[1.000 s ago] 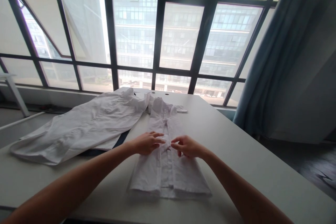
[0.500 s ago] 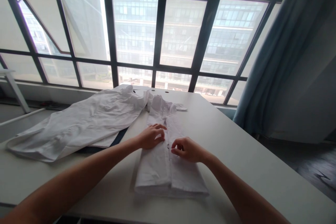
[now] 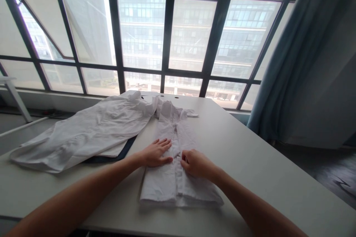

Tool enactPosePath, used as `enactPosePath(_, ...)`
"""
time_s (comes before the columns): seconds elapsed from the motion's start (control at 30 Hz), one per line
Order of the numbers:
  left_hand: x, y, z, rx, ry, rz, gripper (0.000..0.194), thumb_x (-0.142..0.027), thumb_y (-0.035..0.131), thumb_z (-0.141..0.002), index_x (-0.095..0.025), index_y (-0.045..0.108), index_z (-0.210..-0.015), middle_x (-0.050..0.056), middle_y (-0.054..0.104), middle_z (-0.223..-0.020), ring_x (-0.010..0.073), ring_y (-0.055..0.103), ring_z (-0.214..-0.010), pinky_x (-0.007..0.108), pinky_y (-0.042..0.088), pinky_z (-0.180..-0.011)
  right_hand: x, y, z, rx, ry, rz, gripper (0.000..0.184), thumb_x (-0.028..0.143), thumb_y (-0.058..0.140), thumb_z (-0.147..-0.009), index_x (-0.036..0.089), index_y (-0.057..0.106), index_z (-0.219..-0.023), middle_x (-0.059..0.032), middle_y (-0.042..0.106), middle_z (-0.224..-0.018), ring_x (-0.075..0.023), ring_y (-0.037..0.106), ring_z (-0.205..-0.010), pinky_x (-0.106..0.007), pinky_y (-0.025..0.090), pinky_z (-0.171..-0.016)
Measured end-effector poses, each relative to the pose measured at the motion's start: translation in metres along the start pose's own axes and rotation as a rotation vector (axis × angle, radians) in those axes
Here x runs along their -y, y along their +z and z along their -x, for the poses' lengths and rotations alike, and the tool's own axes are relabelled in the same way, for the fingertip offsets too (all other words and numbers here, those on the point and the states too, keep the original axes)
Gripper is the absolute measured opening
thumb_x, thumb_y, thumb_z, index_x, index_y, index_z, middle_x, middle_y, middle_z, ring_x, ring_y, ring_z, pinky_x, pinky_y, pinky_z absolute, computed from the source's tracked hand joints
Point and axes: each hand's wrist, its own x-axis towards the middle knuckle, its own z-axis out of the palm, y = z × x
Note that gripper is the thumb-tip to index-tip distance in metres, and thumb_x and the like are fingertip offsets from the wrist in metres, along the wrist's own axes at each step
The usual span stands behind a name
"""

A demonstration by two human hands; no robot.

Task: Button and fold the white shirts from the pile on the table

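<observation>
In front of me a white garment [image 3: 158, 187], folded long and narrow with an opening down its middle, lies on the white table [image 3: 239, 152]. Its far end looks like a collar. My left hand [image 3: 158, 152] rests flat on the left panel, fingers spread. At the middle opening, my right hand [image 3: 197, 163] is closed, thumb and fingers pinching the edge of the right panel. Near that hand the opening gapes slightly. What lies under my palms is hidden.
A second white garment [image 3: 91, 126] is spread across the table's left side, partly over a dark blue flat item [image 3: 126, 150]. Large windows [image 3: 141, 26] stand behind the table. A blue-grey curtain [image 3: 289, 63] hangs at the right, and a white frame leg [image 3: 18, 100] stands at far left.
My left hand has come down and flattened on the left panel. My right hand has closed on the right panel's edge, and the opening has parted a little near the bottom.
</observation>
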Motion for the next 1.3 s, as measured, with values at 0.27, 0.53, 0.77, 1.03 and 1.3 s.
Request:
enactPosePath(0.27,-0.015,0.008,0.003,-0.048,-0.04,0.017,0.08,-0.069,0.037,-0.092,-0.017,0.033,-0.152,0.017,0.026,-0.16,0.033,0.02,-0.149,0.052,0.015,-0.118,-0.002,-0.002,-0.007,-0.037,-0.026,-0.396,0.016,0.018,0.052,-0.079,0.015,0.06,-0.066,0.0016,0.057,-0.056,-0.0102,0.047,-0.052,-0.021,0.033,-0.051)
enactPosePath(0.53,-0.032,0.008,0.011,-0.013,-0.045,-0.001,0.078,-0.065,0.036,-0.095,-0.013,0.03,-0.153,0.02,0.022,-0.16,0.0351,0.018,-0.149,0.056,0.015,-0.117,-0.008,0.004,-0.003,0.313,-0.055,-0.411,0.019,0.021,0.057,-0.078,0.016,0.058,-0.06,0.0022,0.056,-0.049,-0.009,0.048,-0.045,-0.018,0.033,-0.044)
enactPosePath(0.77,-0.06,-0.001,0.027,-0.022,0.041,-0.022,0.069,-0.064,0.043,-0.092,-0.017,0.049,-0.142,0.018,0.05,-0.145,0.0363,0.046,-0.134,0.048,0.038,-0.106,-0.012,-0.01,0.001,0.059,-0.224,-0.395,0.021,0.032,0.061,-0.086,0.015,0.067,-0.075,-0.002,0.066,-0.065,-0.0132,0.058,-0.057,-0.024,0.046,-0.058)
enactPosePath(1.03,0.02,-0.03,-0.034,-0.229,0.016,-0.023,0.046,-0.04,0.039,-0.099,-0.017,0.056,-0.135,0.012,0.055,-0.142,0.0262,0.046,-0.135,0.041,0.032,-0.113,-0.007,0.006,-0.007,-0.253,-0.443,-0.23,0.035,0.038,0.069,-0.085,0.018,0.067,-0.114,-0.0134,0.067,-0.119,-0.0283,0.06,-0.112,-0.044,0.044,-0.099)
enactPosePath(1.3,0.115,-0.018,-0.109,-0.149,-0.216,-0.117,0.061,-0.045,0.034,-0.101,-0.007,0.036,-0.148,0.023,0.026,-0.158,0.0349,0.02,-0.148,0.055,0.016,-0.117,0.002,0.019,-0.001,-0.02,-0.456,-0.18,0.067,0.054,0.062,-0.087,0.02,0.051,-0.143,-0.015,0.046,-0.15,-0.032,0.04,-0.138,-0.05,0.02,-0.119)
